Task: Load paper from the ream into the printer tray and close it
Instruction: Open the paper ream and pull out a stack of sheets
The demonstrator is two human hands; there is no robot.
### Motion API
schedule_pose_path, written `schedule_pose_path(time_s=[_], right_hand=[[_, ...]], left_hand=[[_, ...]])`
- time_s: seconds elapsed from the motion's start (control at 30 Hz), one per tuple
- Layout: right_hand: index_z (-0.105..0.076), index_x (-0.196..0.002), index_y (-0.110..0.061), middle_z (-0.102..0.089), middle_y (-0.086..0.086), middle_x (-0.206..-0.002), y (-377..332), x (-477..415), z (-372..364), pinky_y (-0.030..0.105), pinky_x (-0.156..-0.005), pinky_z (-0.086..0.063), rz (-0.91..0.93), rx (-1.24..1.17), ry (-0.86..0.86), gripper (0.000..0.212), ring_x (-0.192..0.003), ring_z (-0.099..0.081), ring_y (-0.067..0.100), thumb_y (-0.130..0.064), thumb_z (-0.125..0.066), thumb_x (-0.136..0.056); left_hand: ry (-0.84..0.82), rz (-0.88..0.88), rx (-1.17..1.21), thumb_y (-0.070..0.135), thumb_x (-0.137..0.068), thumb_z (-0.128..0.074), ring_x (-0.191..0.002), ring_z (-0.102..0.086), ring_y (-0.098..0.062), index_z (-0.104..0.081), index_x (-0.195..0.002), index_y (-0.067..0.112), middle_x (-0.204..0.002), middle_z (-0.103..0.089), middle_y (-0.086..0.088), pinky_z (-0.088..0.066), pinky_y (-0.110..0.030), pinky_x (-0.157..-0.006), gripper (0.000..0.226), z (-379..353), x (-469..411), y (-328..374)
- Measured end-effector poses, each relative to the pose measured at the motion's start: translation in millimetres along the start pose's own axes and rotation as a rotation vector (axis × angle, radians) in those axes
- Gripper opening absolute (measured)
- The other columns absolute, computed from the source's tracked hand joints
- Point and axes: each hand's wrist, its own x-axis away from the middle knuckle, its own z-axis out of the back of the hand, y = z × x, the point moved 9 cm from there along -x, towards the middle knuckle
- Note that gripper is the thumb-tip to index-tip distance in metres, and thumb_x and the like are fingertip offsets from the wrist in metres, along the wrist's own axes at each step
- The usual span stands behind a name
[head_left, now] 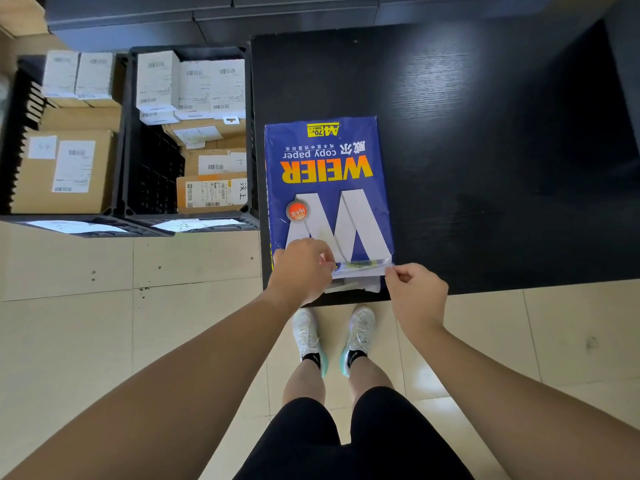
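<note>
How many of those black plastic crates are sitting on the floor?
2. One crate is at the far left, partly cut off by the frame; the other crate sits between it and the dark table. More may lie out of view.

Two black crates [188, 221] (holding labelled boxes [62, 171]) beside a dark table [485, 150].
</note>
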Motion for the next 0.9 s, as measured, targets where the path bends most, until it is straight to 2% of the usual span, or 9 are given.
schedule_pose_path(time_s=[0.17, 0.3, 0.43, 0.53, 0.6, 0.67, 0.77, 0.9], right_hand=[[-0.073, -0.089, -0.008, -0.07, 0.0, -0.075, 6, -5, -6, 0.013, -0.052, -0.041, -0.091, -0.085, -0.013, 0.012, -0.066, -0.063, 0.012, -0.019, -0.068, -0.088], [-0.071, -0.09, -0.008, -0.071, 0.004, -0.078, 21, -7, -16, 0.02, -0.056, -0.043, -0.212, -0.149, -0.07, 0.017, -0.071, -0.063, 0.017, -0.024, -0.064, -0.09], [-0.066, -0.079, -0.007, -0.059, 0.0, -0.063, 28, -5, -27, 0.028, -0.056, -0.041, -0.267, -0.194, -0.186, 0.024, -0.061, -0.052, 0.018, -0.025, -0.056, -0.092], [-0.051, -0.061, -0.015, -0.042, -0.004, -0.054, 33, 3, -27, 0.026, -0.046, -0.031, -0.302, -0.216, -0.279, 0.031, -0.049, -0.034, 0.014, -0.02, -0.051, -0.091], [-0.046, -0.058, -0.019, -0.039, -0.003, -0.054, 45, 10, -24, 0.025, -0.046, -0.028, -0.336, -0.213, -0.338, 0.033, -0.049, -0.031, 0.013, -0.02, -0.05, -0.091], [-0.056, -0.065, -0.013, -0.046, 0.001, -0.059, 60, 19, -21, 0.03, -0.052, -0.033, -0.368, -0.2, -0.408, 0.027, -0.055, -0.037, 0.015, -0.022, -0.052, -0.09], [-0.066, -0.086, -0.003, -0.062, 0.011, -0.075, 71, 24, -18, 0.038, -0.065, -0.046, -0.407, -0.233, -0.461, 0.023, -0.067, -0.051, 0.02, -0.024, -0.058, -0.089], [-0.068, -0.091, -0.017, -0.073, 0.008, -0.091, 65, 15, -19, 0.039, -0.081, -0.058, -0.416, -0.358, -0.475, 0.018, -0.081, -0.068, 0.02, -0.035, -0.066, -0.09]], left_hand=[[-0.003, 0.01, 0.007, 0.023, -0.091, -0.059, -0.094, -0.059, -0.019, -0.073, -0.088, 0.022, -0.099, -0.069, 0.005, -0.035, -0.037, -0.084, 0.014, -1, 0, 0], [-0.01, 0.017, 0.002, 0.022, -0.09, -0.059, -0.096, -0.06, -0.02, -0.073, -0.088, 0.022, -0.099, -0.07, 0.005, -0.036, -0.039, -0.085, 0.015, -2, 1, 0], [-0.009, 0.022, 0.002, 0.022, -0.091, -0.059, -0.097, -0.06, -0.02, -0.074, -0.09, 0.022, -0.1, -0.07, 0.005, -0.037, -0.039, -0.084, 0.015, -2, 1, 0], [-0.007, 0.027, 0.008, 0.022, -0.091, -0.059, -0.096, -0.06, -0.02, -0.074, -0.09, 0.022, -0.099, -0.07, 0.005, -0.04, -0.039, -0.086, 0.014, -2, 2, -1], [-0.008, 0.022, 0.006, 0.022, -0.091, -0.06, -0.095, -0.06, -0.02, -0.073, -0.09, 0.022, -0.098, -0.07, 0.006, -0.036, -0.036, -0.082, 0.014, -3, 3, -1], [-0.015, 0.016, 0.007, 0.022, -0.091, -0.06, -0.095, -0.06, -0.019, -0.073, -0.09, 0.022, -0.098, -0.069, 0.006, -0.034, -0.036, -0.082, 0.013, -4, 4, -1], [-0.01, 0.004, -0.009, 0.024, -0.093, -0.059, -0.093, -0.057, -0.018, -0.073, -0.092, 0.022, -0.101, -0.068, 0.006, -0.036, -0.039, -0.085, 0.014, -7, 6, -1], [0.009, 0.004, -0.026, 0.024, -0.092, -0.059, -0.098, -0.058, -0.02, -0.073, -0.092, 0.023, -0.1, -0.067, 0.005, -0.037, -0.04, -0.084, 0.014, -12, 7, -3]])
